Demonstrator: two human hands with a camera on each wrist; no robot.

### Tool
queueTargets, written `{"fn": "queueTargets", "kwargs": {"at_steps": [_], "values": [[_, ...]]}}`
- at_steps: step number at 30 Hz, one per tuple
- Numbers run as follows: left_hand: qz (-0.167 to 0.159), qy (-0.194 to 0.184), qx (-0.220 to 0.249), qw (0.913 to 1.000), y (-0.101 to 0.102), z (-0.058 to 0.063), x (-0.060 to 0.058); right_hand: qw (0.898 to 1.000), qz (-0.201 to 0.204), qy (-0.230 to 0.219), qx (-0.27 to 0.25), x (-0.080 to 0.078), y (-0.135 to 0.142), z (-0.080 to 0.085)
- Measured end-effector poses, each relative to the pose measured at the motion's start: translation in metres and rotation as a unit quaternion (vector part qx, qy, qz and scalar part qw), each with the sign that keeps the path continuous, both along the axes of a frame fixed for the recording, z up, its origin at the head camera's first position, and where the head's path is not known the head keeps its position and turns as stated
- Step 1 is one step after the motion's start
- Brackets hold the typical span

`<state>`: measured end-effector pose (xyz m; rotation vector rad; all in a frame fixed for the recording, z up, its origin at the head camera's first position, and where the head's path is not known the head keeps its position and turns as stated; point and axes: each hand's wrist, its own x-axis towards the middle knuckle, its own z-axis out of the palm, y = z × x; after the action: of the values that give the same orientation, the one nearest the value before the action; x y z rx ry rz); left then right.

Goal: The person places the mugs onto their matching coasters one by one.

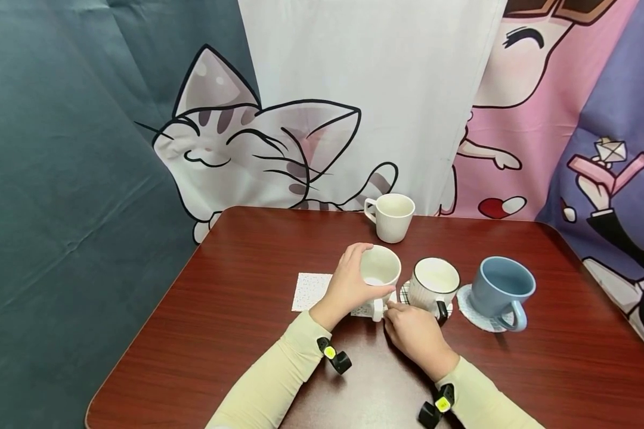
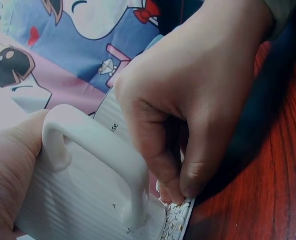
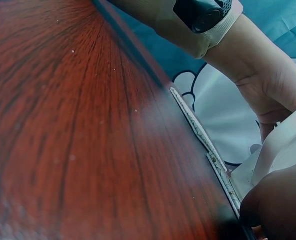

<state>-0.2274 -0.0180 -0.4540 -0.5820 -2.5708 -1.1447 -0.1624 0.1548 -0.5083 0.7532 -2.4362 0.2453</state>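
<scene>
A white ribbed mug [image 1: 382,265] is in my left hand [image 1: 349,287], whose fingers and thumb wrap around its body. The mug's handle [image 2: 95,150] points toward me. Beneath it lies a patterned coaster [image 2: 178,220], mostly hidden in the head view. Whether the mug's base rests fully on that coaster I cannot tell. With thumb and finger, my right hand [image 1: 418,333] pinches the coaster's near right edge, close beside the mug's handle. To the left, partly behind my left hand, a square speckled coaster [image 1: 308,292] lies flat.
Just right of the hands, a white mug with a black rim and handle [image 1: 434,280] stands on a checked coaster [image 1: 404,294]. Farther right is a blue mug [image 1: 501,289] on a round pale coaster [image 1: 469,310]. Another white ribbed mug [image 1: 393,220] stands near the table's [image 1: 209,333] back edge.
</scene>
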Motion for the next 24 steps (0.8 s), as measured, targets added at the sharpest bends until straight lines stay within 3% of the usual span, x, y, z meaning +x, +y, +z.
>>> {"fn": "queueTargets", "kwargs": {"at_steps": [12, 24], "values": [[0.015, 0.009, -0.011, 0.9998, 0.0026, 0.0002, 0.0023, 1.000, -0.001, -0.008, -0.002, 0.0010, -0.0021, 0.0027], [0.014, 0.026, 0.000, 0.9996, 0.0034, -0.0032, 0.0017, 0.999, 0.037, 0.000, -0.009, -0.0016, 0.0007, 0.0011]]}}
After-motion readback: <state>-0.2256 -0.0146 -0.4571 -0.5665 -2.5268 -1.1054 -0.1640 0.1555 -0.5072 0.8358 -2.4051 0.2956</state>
